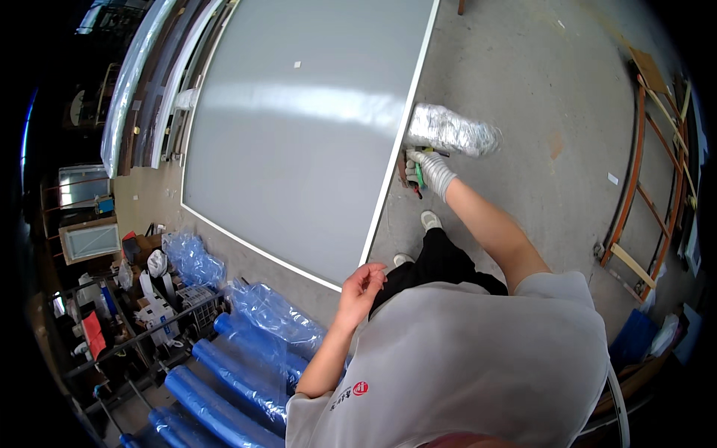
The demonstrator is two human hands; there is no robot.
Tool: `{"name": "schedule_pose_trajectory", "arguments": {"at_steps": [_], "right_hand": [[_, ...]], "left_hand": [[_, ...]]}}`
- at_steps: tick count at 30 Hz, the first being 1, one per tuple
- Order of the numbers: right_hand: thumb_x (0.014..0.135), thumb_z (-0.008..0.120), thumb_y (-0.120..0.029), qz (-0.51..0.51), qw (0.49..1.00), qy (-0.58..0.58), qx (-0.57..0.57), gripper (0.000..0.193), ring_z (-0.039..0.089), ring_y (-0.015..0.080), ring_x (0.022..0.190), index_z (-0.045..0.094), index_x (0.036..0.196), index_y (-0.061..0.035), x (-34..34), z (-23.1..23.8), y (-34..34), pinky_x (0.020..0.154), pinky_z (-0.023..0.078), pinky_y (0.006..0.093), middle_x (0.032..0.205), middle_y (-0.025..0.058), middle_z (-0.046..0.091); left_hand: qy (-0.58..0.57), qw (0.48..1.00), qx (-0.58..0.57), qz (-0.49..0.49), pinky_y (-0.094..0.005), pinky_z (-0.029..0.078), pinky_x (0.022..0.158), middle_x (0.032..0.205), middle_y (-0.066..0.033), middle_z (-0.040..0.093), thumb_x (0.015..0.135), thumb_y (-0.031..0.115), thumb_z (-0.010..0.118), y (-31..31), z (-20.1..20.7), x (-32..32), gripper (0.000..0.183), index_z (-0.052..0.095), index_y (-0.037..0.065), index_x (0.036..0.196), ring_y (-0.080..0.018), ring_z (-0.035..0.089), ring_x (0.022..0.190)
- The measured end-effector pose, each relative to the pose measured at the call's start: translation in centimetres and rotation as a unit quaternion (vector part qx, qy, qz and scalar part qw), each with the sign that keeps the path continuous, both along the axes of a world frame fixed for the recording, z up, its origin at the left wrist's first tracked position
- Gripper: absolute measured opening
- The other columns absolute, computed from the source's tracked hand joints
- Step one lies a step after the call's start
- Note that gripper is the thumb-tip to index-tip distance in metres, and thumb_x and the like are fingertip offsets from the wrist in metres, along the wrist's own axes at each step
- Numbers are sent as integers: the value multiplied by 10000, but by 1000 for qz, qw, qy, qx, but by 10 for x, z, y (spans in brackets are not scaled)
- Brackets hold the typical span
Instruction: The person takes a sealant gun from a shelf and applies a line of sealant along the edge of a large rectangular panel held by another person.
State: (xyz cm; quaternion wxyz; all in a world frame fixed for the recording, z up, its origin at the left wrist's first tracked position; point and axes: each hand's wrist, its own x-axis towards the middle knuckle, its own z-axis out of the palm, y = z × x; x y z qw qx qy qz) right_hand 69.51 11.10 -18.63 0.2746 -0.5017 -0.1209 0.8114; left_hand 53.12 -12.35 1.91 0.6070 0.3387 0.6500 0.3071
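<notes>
A large grey panel (299, 164) with a white edge frame takes up the middle. Beside its right edge, my right hand (430, 169), in a pale striped glove, is closed around a small tool with green and red parts (418, 178); its exact kind is hidden by the fingers. Just beyond that hand lies a bundle wrapped in clear shiny film (452, 131), close to the panel's edge. My left hand (361, 290) is bare and held near the panel's closest corner, its fingers loosely bent and slightly apart. Nothing shows in it.
Blue film-wrapped rolls (224, 403) lie at the lower left, near a dark metal rack (134, 340) crowded with odds and ends. Long wrapped profiles (142, 89) stand left of the panel. Reddish-brown frames (635, 187) lean at the right. My shoes (430, 220) stand on the concrete floor.
</notes>
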Motion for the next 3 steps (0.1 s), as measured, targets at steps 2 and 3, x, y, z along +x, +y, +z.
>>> {"name": "schedule_pose_trajectory", "arguments": {"at_steps": [2,3], "right_hand": [[813,612,-183,-126,990,62,12,131,597,199,602,592,892,-81,-19,15,14,557,518,322,721,58,604],[813,612,-183,-122,990,66,37,131,597,199,602,592,892,-81,-22,15,43,557,518,322,721,58,604]], "left_hand": [[8,999,-10,44,-211,454,702,816,-38,597,903,108,534,-3,-1,-4,211,573,-12,1072,-91,557,759],[7,999,16,46,-211,454,702,816,-38,597,903,108,534,13,-6,-8,211,573,-12,1072,-91,557,759]]}}
